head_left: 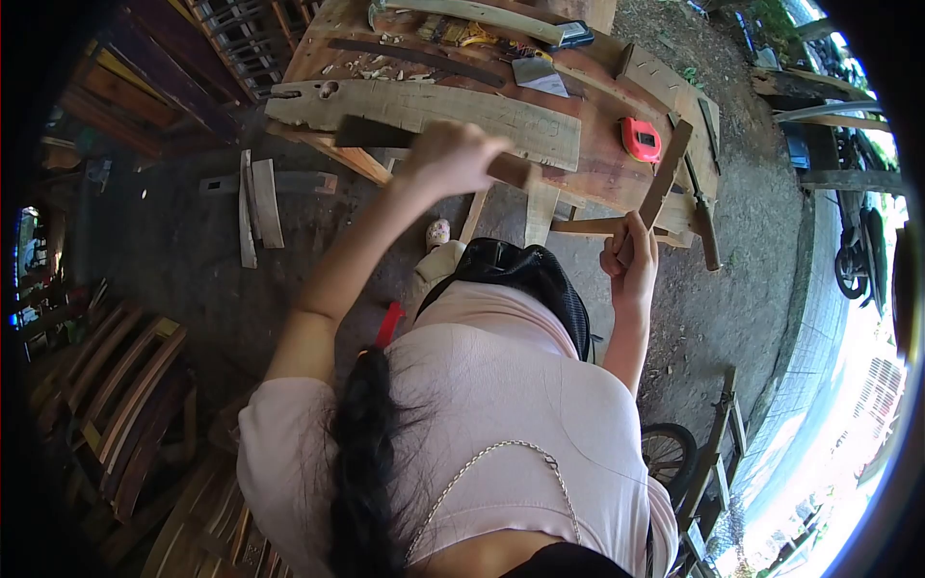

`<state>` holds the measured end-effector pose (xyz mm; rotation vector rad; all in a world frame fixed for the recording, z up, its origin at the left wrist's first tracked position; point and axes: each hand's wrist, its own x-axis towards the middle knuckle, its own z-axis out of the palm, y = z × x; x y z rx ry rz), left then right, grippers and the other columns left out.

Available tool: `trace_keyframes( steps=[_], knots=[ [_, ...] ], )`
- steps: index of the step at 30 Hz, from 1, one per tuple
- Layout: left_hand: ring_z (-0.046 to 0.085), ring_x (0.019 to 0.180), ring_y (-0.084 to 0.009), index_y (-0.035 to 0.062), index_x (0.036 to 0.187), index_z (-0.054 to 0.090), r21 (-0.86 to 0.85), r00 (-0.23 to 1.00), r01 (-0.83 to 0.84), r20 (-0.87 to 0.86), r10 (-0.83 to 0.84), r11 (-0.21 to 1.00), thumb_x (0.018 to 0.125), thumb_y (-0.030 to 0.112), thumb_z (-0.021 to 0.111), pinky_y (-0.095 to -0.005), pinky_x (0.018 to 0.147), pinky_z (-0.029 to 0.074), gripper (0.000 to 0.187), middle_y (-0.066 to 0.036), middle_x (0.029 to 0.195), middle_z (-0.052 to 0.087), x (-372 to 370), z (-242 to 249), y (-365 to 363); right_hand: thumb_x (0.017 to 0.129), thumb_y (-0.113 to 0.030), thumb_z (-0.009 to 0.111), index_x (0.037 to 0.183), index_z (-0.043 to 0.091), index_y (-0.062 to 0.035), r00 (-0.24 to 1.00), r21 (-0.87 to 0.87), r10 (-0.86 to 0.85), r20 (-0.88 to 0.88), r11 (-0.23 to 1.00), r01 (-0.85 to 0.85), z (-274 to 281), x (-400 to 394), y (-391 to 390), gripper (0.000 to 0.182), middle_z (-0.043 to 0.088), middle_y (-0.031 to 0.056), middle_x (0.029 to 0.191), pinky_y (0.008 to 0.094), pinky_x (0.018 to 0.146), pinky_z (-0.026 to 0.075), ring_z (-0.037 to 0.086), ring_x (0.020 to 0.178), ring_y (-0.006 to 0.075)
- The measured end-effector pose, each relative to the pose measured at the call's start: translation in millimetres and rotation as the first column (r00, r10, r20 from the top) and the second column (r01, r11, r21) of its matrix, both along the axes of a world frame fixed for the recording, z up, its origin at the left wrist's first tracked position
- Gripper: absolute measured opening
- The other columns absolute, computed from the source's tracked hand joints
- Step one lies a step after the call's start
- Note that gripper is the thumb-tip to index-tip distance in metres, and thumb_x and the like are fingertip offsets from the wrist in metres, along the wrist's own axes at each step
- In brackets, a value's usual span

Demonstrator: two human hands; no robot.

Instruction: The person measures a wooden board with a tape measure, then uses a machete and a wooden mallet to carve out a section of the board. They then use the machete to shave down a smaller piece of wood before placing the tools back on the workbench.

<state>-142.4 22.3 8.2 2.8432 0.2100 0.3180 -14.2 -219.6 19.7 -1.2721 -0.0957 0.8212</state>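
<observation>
- Surface (609,185): at 12 o'clock, wood, under the loose stuff.
- Board (434,108): on surface, 11 o'clock. Probably heaviest, stiff; take by both long edges, avoid the rough 9 o'clock end.
- Tool (374,133): 11 o'clock, left hand (461,159) curled tight on its middle, blurred. Dark flat part toward 9, brown part toward 4; type unclear. Likely stiff, moderate weight; keep off thin edges.
- Strip (667,175): 1 o'clock, right hand (632,252) folded round its near end. Should be light, stiff, not slippery; end grip levers, mid-length balances better.
- Tape (640,140): 1 o'clock, red, light; grab case sides.
</observation>
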Motion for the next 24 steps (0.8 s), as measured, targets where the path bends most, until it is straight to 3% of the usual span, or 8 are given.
trace_keyframes(
  steps=[8,14,16,18,19,20,21,24],
  knots=[
    [0.062,0.052,-0.0212,0.0172,0.077,0.066,-0.034,0.950,0.284,0.150,-0.276,0.958,0.060,0.018,0.065,-0.0351,0.051,0.050,0.017,-0.005,0.055,0.060,78.8,-21.8,-97.2,0.092,-0.025,0.047,0.079,0.048,-0.0088,0.976,-0.059,-0.219,0.020,0.974,0.220,6.4,5.5,-49.7,0.020,0.039,-0.0018,0.058,0.0206,0.037,0.024,0.031,0.039,0.0055],
    [0.062,0.054,-0.0232,0.0193,0.073,0.066,-0.171,0.981,0.129,0.163,-0.101,0.977,0.060,0.019,0.063,-0.0354,0.052,0.050,0.013,-0.006,0.059,0.062,77.3,-19.2,-78.9,0.092,-0.033,0.044,0.076,0.046,-0.0125,0.785,0.173,-0.507,0.356,0.861,0.478,30.0,14.2,-98.7,0.026,0.041,-0.0028,0.058,0.0192,0.035,0.021,0.031,0.040,0.0048],
    [0.063,0.055,-0.0239,0.0165,0.070,0.065,-0.195,0.984,0.117,0.155,-0.087,0.974,0.060,0.021,0.064,-0.0364,0.053,0.050,0.012,-0.007,0.059,0.062,74.3,-14.7,-71.6,0.092,-0.035,0.043,0.078,0.046,-0.0126,0.423,0.548,-0.875,0.235,0.479,0.686,50.0,-3.0,-66.0,0.026,0.040,-0.0047,0.057,0.0173,0.035,0.023,0.031,0.041,0.0037],
    [0.063,0.055,-0.0246,0.0142,0.067,0.063,-0.186,0.987,0.084,0.149,-0.056,0.979,0.061,0.024,0.064,-0.0369,0.053,0.050,0.012,-0.008,0.059,0.061,73.1,-12.1,-66.3,0.092,-0.035,0.042,0.068,0.044,-0.0150,0.439,0.460,-0.868,0.234,0.496,0.736,16.0,-27.0,-31.3,0.032,0.040,-0.0035,0.052,0.0188,0.035,0.023,0.035,0.041,0.0053],
    [0.063,0.055,-0.0246,0.0142,0.067,0.063,-0.185,0.987,0.083,0.148,-0.055,0.979,0.061,0.024,0.064,-0.0369,0.053,0.050,0.012,-0.008,0.059,0.061,72.6,-15.1,-61.4,0.091,-0.031,0.045,0.073,0.046,-0.0131,0.800,0.139,-0.464,0.380,0.884,0.446,-10.0,-46.4,-36.8,0.025,0.043,-0.0030,0.056,0.0201,0.036,0.025,0.036,0.042,0.0065],
    [0.063,0.055,-0.0238,0.0162,0.068,0.065,-0.166,0.992,0.049,0.120,-0.029,0.985,0.061,0.022,0.064,-0.0355,0.053,0.050,0.009,-0.006,0.059,0.062,72.2,-20.8,-54.6,0.090,-0.027,0.048,0.079,0.047,-0.0113,0.942,-0.213,0.078,0.327,0.977,-0.007,-27.1,-65.8,-39.5,0.019,0.046,-0.0025,0.060,0.0214,0.037,0.027,0.038,0.044,0.0077],
    [0.063,0.055,-0.0231,0.0182,0.069,0.066,-0.145,0.996,0.015,0.093,-0.002,0.989,0.061,0.021,0.064,-0.0341,0.052,0.049,0.009,-0.005,0.059,0.062,71.4,-24.4,-46.2,0.090,-0.020,0.049,0.088,0.048,-0.0085,0.987,-0.183,-0.034,0.155,0.981,0.063,4.7,-82.2,-15.0,0.012,0.042,-0.0038,0.057,0.0218,0.036,0.026,0.036,0.042,0.0069],
    [0.063,0.055,-0.0232,0.0181,0.069,0.067,-0.120,0.991,-0.051,0.120,0.066,0.991,0.061,0.022,0.066,-0.0341,0.053,0.049,0.009,-0.005,0.059,0.062,58.3,-29.5,-18.4,0.089,-0.023,0.051,0.093,0.047,-0.0070,0.909,-0.195,0.002,0.418,0.977,0.088,12.4,-39.9,-47.0,0.017,0.039,-0.0048,0.056,0.0211,0.036,0.024,0.033,0.042,0.0049]
  ],
)
